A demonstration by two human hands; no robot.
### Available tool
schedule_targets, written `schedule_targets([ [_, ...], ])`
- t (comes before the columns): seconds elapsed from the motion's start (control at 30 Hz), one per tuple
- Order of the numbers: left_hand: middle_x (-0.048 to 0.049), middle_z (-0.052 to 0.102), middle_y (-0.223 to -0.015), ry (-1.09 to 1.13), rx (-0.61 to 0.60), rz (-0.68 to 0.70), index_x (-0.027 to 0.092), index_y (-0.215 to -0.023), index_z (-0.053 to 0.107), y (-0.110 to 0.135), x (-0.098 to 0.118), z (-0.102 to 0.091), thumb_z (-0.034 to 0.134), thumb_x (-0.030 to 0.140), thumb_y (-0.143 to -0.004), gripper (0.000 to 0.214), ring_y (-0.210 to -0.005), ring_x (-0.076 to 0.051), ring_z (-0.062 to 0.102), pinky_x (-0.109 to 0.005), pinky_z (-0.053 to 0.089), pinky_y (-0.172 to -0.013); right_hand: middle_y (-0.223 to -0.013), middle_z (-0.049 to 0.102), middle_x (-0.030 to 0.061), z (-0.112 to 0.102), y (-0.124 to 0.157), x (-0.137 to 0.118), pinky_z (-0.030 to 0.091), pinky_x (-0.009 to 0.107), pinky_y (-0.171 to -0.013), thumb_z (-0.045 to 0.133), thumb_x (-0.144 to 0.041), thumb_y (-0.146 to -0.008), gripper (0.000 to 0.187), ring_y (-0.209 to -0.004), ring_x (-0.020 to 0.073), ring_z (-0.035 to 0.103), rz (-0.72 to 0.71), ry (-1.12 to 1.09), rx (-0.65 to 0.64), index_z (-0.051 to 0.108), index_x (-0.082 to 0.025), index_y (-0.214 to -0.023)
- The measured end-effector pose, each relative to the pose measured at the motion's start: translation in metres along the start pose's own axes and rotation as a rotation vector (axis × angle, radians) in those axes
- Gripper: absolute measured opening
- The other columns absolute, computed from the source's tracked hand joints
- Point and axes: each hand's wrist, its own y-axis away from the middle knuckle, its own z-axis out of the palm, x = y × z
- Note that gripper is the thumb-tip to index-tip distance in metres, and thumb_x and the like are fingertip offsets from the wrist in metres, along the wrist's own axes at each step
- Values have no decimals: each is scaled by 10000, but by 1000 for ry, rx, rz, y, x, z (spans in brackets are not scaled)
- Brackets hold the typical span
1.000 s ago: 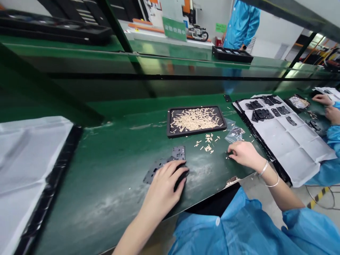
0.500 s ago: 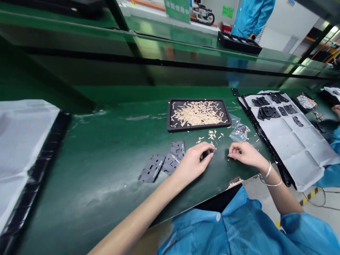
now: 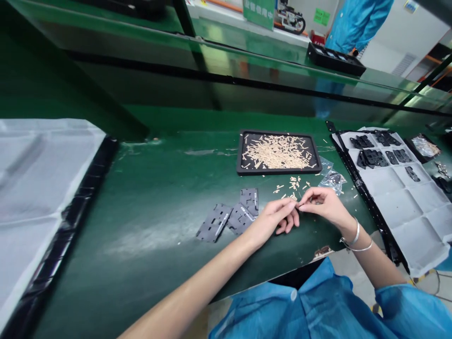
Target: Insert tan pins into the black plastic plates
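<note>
My left hand [image 3: 280, 215] is closed in a pinch above the green bench, thumb and forefinger pressed together. Its fingertips meet those of my right hand [image 3: 323, 203], which also pinches. Whatever lies between the fingertips is too small to make out. Just beyond them, small pale strips [image 3: 294, 182] lie scattered on the bench. Behind these sits a black tray [image 3: 243, 172] holding a heap of the same pale strips [image 3: 278, 151]. Left of my left hand, a few flat grey plates with cut-outs [image 3: 214, 223] lie partly overlapping.
Clear plastic bags [image 3: 332, 181] lie right of the tray. Farther right, a white-lined board [image 3: 411, 214] carries several black parts [image 3: 372, 158]. Another white-lined board [image 3: 21, 188] is at the left. A raised shelf [image 3: 226, 75] spans the back, with a black box [image 3: 335, 60] and a person behind.
My hands have come together, the right moving left until its fingertips meet the left's. The left hand has turned and its fingers have closed. The whole view has shifted slightly.
</note>
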Motion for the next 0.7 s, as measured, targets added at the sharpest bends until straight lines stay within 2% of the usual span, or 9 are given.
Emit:
schedule_targets([
  [0.13, -28, 606, -619, 219, -36, -9, 164, -812, 484, 0, 3, -3, 621, 604, -761, 464, -433, -69, 439, -182, 208, -386, -724, 610, -6, 5, -26, -7, 402, 244, -591, 823, -349, -683, 195, -633, 96, 510, -190, -135, -120, 710, -190, -695],
  [0.23, 13, 568, -571, 236, 38, 48, 179, -768, 440, 0, 3, -6, 661, 578, -741, 457, -405, -44, 362, -174, 172, -389, -774, 612, -3, 6, -39, -7, 402, 236, -577, 827, -326, -684, 167, -642, 90, 519, -248, -113, -159, 719, -199, -702],
  [0.37, 32, 543, -588, 159, 192, 149, 166, -764, 487, 0, 0, -9, 652, 509, -789, 382, -440, -40, 353, -174, 176, -411, -827, 634, 21, 9, -40, -1, 444, 241, -582, 775, -410, -733, 237, -714, 125, 570, -214, -129, -96, 704, -206, -829],
  [0.47, 32, 529, -602, 31, 289, 213, 162, -767, 518, 1, -1, -10, 613, 455, -835, 315, -474, -53, 376, -185, 222, -436, -777, 622, 17, 14, -33, 1, 431, 234, -569, 740, -423, -761, 244, -699, 127, 554, -177, -102, -56, 669, -196, -812],
  [0.6, 34, 521, -612, -45, 329, 232, 167, -770, 528, 4, -1, -9, 571, 424, -858, 275, -492, -66, 381, -206, 281, -478, -729, 609, 14, 21, -26, -4, 423, 248, -575, 703, -408, -777, 245, -643, 119, 530, -124, -20, 38, 625, -182, -725],
  [0.7, 31, 516, -623, -105, 312, 213, 168, -768, 537, 7, 2, -8, 559, 406, -857, 255, -515, -79, 400, -221, 320, -518, -727, 619, 17, 24, -26, -7, 436, 250, -595, 684, -377, -776, 210, -667, 129, 557, -107, -33, 88, 626, -183, -722],
])
